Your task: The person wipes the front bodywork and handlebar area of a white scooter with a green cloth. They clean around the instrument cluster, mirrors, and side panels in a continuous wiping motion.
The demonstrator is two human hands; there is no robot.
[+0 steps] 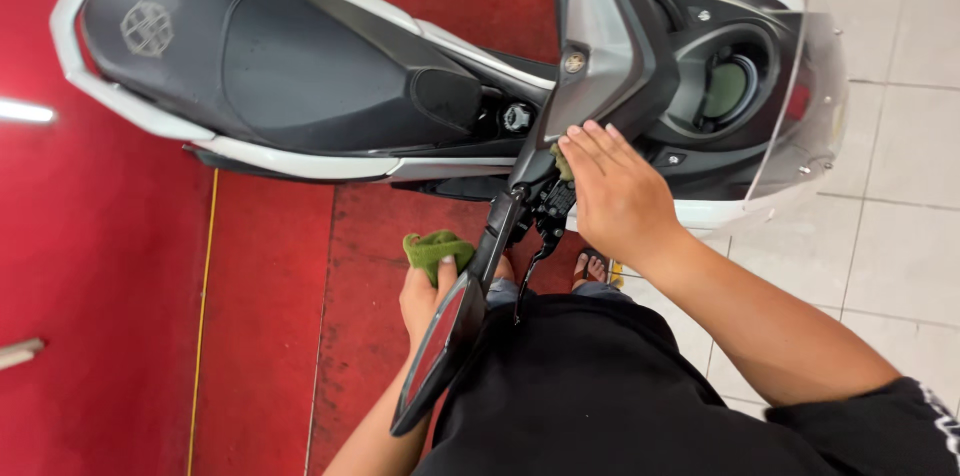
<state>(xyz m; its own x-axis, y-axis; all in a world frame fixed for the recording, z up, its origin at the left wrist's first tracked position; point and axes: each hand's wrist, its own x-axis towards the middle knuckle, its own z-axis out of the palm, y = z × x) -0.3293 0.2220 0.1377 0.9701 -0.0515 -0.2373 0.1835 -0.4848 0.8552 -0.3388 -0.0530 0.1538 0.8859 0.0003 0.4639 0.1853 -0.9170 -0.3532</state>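
1. Take the mirror stalk [497, 236] as your landmark: its long axis runs from the handlebar [590, 66] down toward you, ending in the black mirror [440, 351].
2. Your left hand [425, 301] sits just left of the stalk, beside the mirror, fingers clenched on a green cloth [437, 248].
3. Your right hand [615, 191] lies just right of the stalk's upper end, fingers straight and flat, pressing a second scrap of green cloth [563, 164] against the handlebar base; only a corner shows.
4. The left hand is the nearer to the mirror; the right is nearer the brake lever [535, 271] mount.
5. The scooter seat [270, 66] lies well left of the stalk.
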